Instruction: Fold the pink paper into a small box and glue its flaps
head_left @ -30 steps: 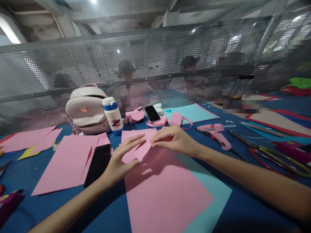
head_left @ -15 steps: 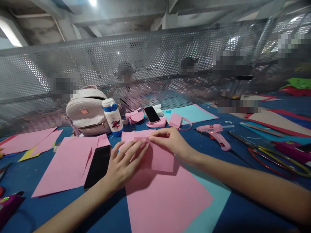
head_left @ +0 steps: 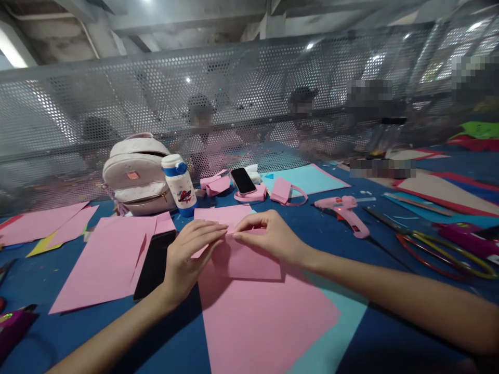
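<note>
Between my hands is a small piece of pink paper (head_left: 249, 262), with its top edge folded or raised. My left hand (head_left: 191, 254) pinches its upper left part, thumb below and fingers on top. My right hand (head_left: 273, 236) grips the same upper edge between thumb and fingertips, close to the left fingertips. Under it lies a larger pink sheet (head_left: 265, 327), which partly covers a light blue sheet (head_left: 331, 332). A black phone (head_left: 156, 265) lies just left of my left hand, partly on other pink sheets (head_left: 103, 259).
A white backpack (head_left: 136, 176) and a bottle (head_left: 180, 184) stand at the back left. Small pink paper bags (head_left: 280, 190) and another phone (head_left: 243, 181) lie behind my hands. Rightward are a pink glue gun (head_left: 345, 210) and scissors (head_left: 429, 249). A perforated metal screen (head_left: 249, 78) stands beyond.
My left fingers have gone from lying spread over the paper to pinching its upper edge. Both hands have come slightly nearer to me, and the paper's edge is now raised.
</note>
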{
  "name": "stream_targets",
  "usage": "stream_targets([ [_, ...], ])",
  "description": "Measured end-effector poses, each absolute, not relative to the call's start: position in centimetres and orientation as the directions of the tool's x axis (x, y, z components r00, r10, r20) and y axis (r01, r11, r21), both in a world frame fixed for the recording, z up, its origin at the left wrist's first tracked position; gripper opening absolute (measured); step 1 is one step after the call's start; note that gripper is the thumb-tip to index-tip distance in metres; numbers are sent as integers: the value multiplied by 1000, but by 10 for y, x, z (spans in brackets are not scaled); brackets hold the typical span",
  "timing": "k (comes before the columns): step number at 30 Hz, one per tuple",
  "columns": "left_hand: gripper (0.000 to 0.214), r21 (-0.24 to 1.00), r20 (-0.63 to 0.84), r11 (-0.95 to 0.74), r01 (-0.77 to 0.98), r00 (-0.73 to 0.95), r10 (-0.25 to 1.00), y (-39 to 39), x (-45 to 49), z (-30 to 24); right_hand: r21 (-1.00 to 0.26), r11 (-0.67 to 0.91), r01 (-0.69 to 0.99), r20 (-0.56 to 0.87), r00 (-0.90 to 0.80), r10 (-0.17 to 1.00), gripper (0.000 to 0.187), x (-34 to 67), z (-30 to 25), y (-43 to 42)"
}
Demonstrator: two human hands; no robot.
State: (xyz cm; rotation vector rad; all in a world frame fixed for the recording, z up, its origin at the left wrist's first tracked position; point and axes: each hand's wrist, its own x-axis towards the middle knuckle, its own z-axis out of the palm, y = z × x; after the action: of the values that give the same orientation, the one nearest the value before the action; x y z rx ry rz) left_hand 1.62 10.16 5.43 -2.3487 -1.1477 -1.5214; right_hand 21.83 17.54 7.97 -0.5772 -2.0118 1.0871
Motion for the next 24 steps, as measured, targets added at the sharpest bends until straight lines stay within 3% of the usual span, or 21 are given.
stream_targets([
  [14,22,379,813,-736,561,179,554,101,16,54,-858,510,60,367,-624,690,12,218,79,172],
  [24,12,632,697,-629,452,24,717,99,19,56,-826,561,44,419,-619,665,13,219,80,170],
])
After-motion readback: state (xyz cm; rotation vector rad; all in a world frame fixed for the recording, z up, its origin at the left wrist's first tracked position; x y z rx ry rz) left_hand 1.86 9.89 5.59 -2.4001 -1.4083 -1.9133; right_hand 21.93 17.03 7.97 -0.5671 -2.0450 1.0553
